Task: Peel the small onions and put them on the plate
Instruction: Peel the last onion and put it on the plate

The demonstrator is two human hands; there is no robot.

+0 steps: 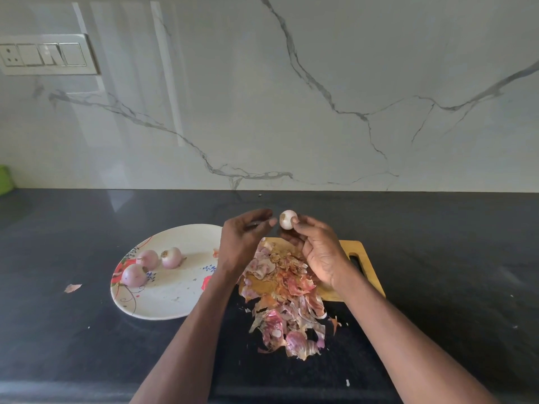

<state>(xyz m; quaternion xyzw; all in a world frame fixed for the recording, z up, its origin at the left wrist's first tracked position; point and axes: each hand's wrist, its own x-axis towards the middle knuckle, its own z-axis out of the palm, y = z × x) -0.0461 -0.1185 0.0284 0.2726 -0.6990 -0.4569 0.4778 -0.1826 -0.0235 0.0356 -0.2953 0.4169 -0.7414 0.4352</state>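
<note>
Onion [288, 219], small, round and pale, sits pinched at the tips of the right hand [319, 252], raised above the far edge of the wooden cutting board [354, 247]. Most of its surface is smooth and whitish; a dull brown patch of papery skin clings to the side facing left. The left hand [242, 243] is just beside it on the left, its fingers [262, 221] loosely curled toward the onion with a narrow gap between them; whether something thin and dark lies in that hand I cannot tell. So the remaining skin faces the left hand, which is the nearer one to pick it off. The onion is close to spherical, so no long axis shows clearly.

Left of the hands lies the plate [175, 304], oval, glossy white with a red and blue floral print, holding three peeled onions [148, 265], pinkish and shiny, grouped at its left part. Peels [284, 298], thin, crinkled, pink and tan, are heaped on the board and spill onto the near side of the dark table [58, 330]. One loose scrap [72, 287] lies left of the plate.
</note>
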